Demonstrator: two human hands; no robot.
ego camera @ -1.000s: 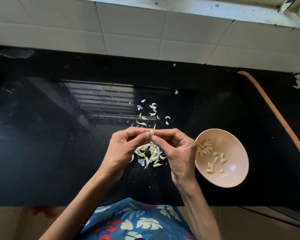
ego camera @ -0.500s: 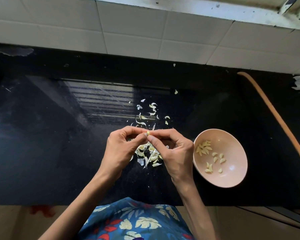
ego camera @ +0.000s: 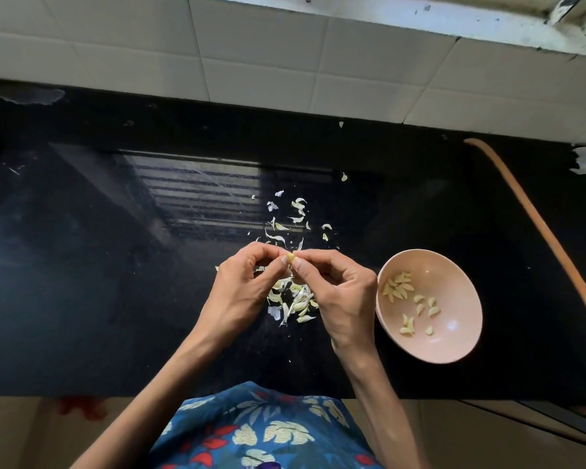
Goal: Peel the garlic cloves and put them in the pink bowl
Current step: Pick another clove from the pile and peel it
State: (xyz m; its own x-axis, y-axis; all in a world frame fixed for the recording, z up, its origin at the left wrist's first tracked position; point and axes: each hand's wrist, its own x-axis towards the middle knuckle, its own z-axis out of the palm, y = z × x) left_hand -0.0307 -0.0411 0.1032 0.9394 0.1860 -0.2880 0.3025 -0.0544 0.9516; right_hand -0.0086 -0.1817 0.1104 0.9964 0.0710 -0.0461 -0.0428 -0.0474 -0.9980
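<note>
A small yellowish garlic clove (ego camera: 290, 257) is pinched between the fingertips of my left hand (ego camera: 247, 286) and my right hand (ego camera: 339, 292), held above the black counter. Under the hands lies a heap of unpeeled cloves and papery skins (ego camera: 295, 304). The pink bowl (ego camera: 454, 346) stands on the counter just right of my right hand, with several peeled cloves (ego camera: 398, 287) inside it.
Loose garlic skins (ego camera: 285, 218) are scattered on the black counter (ego camera: 115, 282) beyond my hands. A white tiled wall (ego camera: 285, 62) runs along the back. An orange hose (ego camera: 538, 225) curves down the right side, past the bowl.
Both hands have stayed together on the clove, shifting slightly left; the fingertips have worked around it.
</note>
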